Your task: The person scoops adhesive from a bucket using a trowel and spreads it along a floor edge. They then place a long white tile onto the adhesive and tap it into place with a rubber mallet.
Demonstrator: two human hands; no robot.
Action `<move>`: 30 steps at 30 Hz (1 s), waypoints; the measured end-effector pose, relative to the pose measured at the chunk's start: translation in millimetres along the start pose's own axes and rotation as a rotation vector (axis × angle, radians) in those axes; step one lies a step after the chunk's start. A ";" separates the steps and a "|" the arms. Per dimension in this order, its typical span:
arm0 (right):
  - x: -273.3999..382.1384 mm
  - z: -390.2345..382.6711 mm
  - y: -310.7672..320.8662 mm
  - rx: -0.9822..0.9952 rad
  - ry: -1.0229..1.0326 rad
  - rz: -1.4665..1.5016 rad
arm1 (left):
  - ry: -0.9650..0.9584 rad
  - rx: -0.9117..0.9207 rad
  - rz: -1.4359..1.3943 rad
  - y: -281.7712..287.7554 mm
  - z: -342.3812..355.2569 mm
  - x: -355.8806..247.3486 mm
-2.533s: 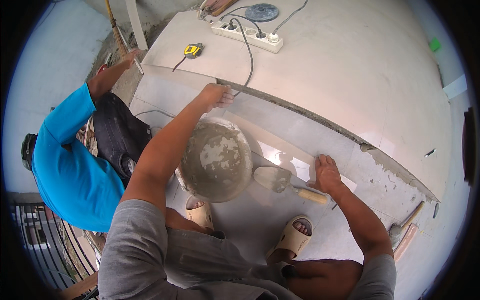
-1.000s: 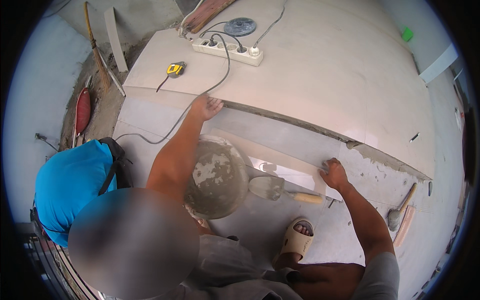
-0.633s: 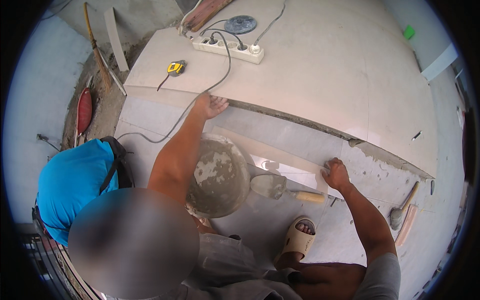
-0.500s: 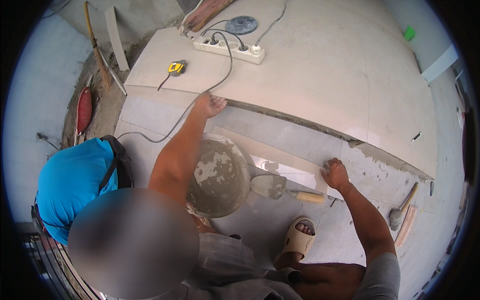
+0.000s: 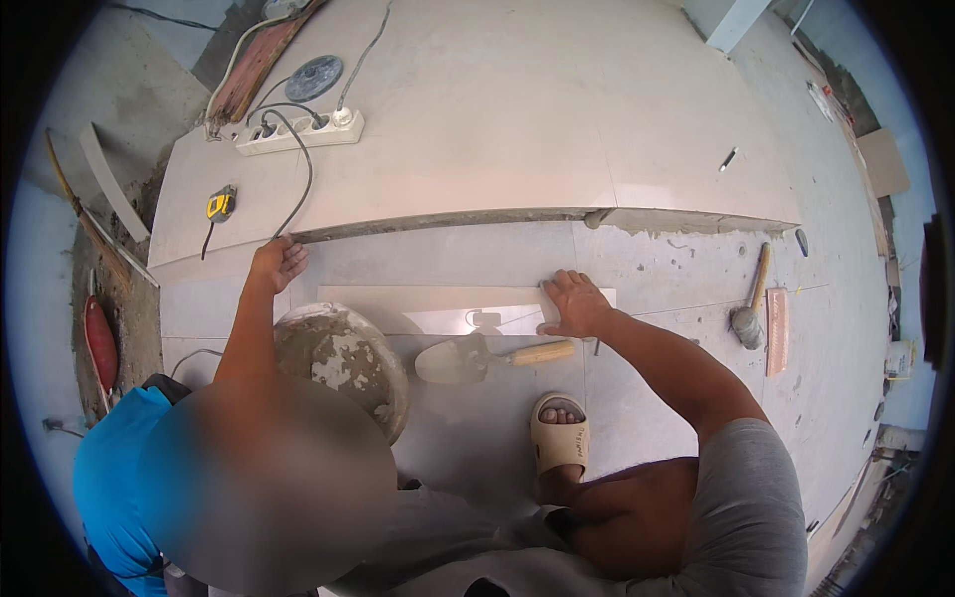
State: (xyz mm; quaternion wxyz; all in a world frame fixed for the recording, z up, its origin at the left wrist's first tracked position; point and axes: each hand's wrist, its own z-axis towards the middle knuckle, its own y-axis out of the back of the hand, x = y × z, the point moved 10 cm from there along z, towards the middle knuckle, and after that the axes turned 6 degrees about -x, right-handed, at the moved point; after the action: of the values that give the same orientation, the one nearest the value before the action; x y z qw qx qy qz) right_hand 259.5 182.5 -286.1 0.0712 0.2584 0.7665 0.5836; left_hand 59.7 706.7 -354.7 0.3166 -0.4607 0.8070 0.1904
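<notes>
A trowel (image 5: 476, 358) with a wooden handle is lying on the floor beside a mortar-caked bucket (image 5: 343, 360). The narrow tile strip (image 5: 438, 308) is lying beyond it. The right hand (image 5: 575, 303) is pressing flat and unclenched on the strip's 3 o'clock end; the left hand (image 5: 279, 263), fingers spread, is resting at its 9 o'clock end. Farther off, a power strip (image 5: 298, 131) is lying at 11 o'clock.

Open tiled floor (image 5: 497, 438) between trowel (image 5: 487, 356) and sandalled foot (image 5: 559, 434). Blocked on the left by mortar bucket (image 5: 343, 360), just beside the long tile strip (image 5: 438, 308). Cable (image 5: 298, 189), power strip (image 5: 298, 131) and tape measure (image 5: 221, 204) crowding the raised slab's left end. Mallet (image 5: 748, 308) lying well right.
</notes>
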 end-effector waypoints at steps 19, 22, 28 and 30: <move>102.2 -26.3 -26.4 0.029 0.344 0.014 | 0.073 0.112 0.963 74.8 -121.8 22.5; 105.4 -25.3 -57.7 0.106 0.309 -0.008 | 0.105 0.104 0.932 85.8 -138.6 37.9; 82.5 -24.8 -30.5 0.245 0.131 0.194 | 0.045 0.104 0.718 114.9 -150.4 54.8; 70.6 -29.9 -6.6 0.223 0.099 0.166 | 0.074 0.185 0.620 112.4 -165.7 59.6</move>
State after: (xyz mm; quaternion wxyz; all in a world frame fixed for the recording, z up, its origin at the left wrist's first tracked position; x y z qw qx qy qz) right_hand 184.7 189.4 -269.4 -0.0442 0.2978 0.8051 0.5110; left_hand -115.4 626.8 -273.5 0.2547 -0.1690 0.9337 0.1867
